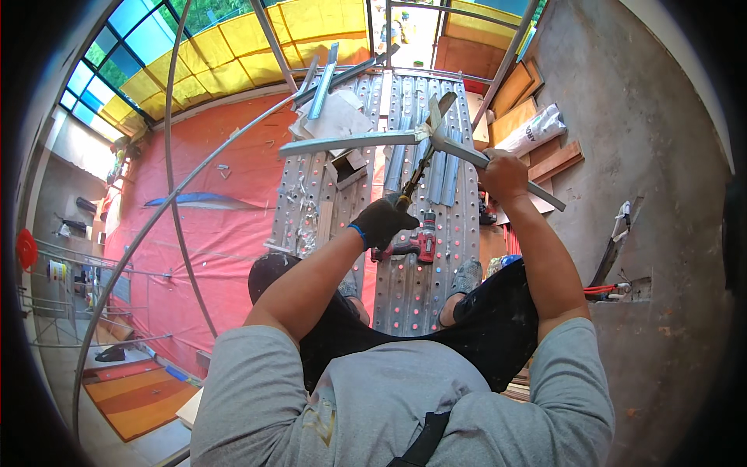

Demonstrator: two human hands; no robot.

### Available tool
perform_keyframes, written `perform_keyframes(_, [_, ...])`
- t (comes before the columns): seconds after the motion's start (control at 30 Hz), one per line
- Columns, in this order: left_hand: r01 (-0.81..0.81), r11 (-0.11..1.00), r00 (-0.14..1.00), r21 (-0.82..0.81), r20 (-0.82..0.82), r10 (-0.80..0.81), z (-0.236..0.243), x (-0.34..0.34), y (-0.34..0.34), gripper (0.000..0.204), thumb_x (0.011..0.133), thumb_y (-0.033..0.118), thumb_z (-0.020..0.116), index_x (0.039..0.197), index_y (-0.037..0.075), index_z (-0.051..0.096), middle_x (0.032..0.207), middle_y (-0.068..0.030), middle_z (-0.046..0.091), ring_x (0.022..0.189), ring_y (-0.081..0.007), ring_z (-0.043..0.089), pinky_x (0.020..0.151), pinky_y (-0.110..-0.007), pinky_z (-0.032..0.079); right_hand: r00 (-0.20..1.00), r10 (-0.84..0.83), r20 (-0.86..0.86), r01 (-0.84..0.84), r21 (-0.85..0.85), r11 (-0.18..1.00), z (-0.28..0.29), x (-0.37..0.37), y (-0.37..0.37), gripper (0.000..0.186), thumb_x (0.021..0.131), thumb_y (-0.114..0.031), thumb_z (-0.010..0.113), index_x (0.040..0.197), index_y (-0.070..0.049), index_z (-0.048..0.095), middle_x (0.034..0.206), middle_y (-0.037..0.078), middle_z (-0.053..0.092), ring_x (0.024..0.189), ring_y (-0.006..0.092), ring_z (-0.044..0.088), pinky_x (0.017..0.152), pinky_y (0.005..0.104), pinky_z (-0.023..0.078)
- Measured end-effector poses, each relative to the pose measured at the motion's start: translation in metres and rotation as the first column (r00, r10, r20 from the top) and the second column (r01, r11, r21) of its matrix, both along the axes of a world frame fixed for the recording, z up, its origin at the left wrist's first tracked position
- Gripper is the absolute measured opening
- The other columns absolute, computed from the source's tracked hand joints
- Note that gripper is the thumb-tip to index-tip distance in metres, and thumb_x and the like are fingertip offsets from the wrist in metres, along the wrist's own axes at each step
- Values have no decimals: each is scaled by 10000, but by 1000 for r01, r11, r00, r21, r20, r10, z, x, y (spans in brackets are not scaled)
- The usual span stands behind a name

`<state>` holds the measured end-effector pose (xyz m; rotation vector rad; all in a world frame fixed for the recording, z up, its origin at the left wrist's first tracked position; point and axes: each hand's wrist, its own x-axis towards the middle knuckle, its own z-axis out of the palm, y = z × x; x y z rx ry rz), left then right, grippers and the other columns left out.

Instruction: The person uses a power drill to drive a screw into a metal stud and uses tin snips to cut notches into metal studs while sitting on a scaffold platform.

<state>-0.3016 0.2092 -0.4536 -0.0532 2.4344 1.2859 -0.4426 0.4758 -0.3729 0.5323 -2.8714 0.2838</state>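
Observation:
My left hand [379, 223], in a black glove, is closed round the handles of a pair of tin snips [418, 173]. Their jaws reach up to the bend of a grey metal channel [350, 143], where the cut itself is too small to make out. One arm of the channel points left and the other slopes down to the right. My bare right hand [504, 176] grips that right arm. Just below the snips, a red cordless drill [426, 238] lies on the perforated metal platform [405, 300], between my feet.
Loose metal channels [324, 82] and pale board scraps [342, 115] lie at the platform's far end. A small open box [346, 167] sits left of the snips. Scaffold poles [173, 132] cross on the left above red sheeting [233, 159]. Right, a white sack [537, 131] lies by wooden boards.

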Motion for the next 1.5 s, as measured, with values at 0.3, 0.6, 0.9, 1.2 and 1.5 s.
perform_keyframes(0.3, [58, 996, 975, -62, -212, -70, -28, 5, -13, 363, 839, 310, 749, 1055, 46, 626, 931, -164, 679, 844, -335, 679, 760, -433, 525, 998, 18, -63, -19, -13, 1000, -2, 5, -12, 328, 938, -435, 627, 959, -135, 758, 933, 132, 743, 886, 350, 721, 780, 484, 574])
perform_keyframes(0.6, [-105, 994, 982, 39, -153, 109, 10, 14, 12, 478, 799, 280, 695, 1204, 37, 623, 959, -180, 675, 907, -333, 683, 804, -439, 534, 986, 29, -163, -49, -118, 992, -2, 4, 0, 336, 925, -447, 646, 919, -136, 774, 883, 120, 744, 850, 343, 726, 762, 473, 578])
perform_keyframes(0.9, [-134, 990, 983, 49, 130, 127, 30, 23, 35, 399, 844, 240, 666, 1156, -1, 608, 941, -217, 665, 881, -346, 690, 802, -433, 545, 993, 11, 121, -20, 79, 997, -18, -5, 13, 412, 950, -528, 603, 961, -151, 769, 955, 132, 750, 925, 347, 723, 805, 481, 570])
perform_keyframes(1.2, [-101, 992, 990, 82, 106, 92, 14, 10, 4, 407, 850, 288, 732, 1104, 4, 590, 1049, -250, 650, 944, -434, 667, 802, -499, 530, 997, -32, 75, 34, -25, 999, 3, 12, -2, 380, 952, -479, 598, 946, -127, 743, 992, 143, 739, 984, 358, 703, 839, 483, 556])
perform_keyframes(1.5, [-160, 985, 968, 60, -188, 169, -1, 15, 8, 444, 773, 249, 675, 1142, 10, 610, 943, -234, 690, 861, -373, 690, 787, -454, 538, 1000, 19, -17, -21, -129, 991, -13, 2, -1, 388, 941, -488, 621, 910, -122, 748, 936, 144, 738, 920, 371, 711, 787, 505, 561])
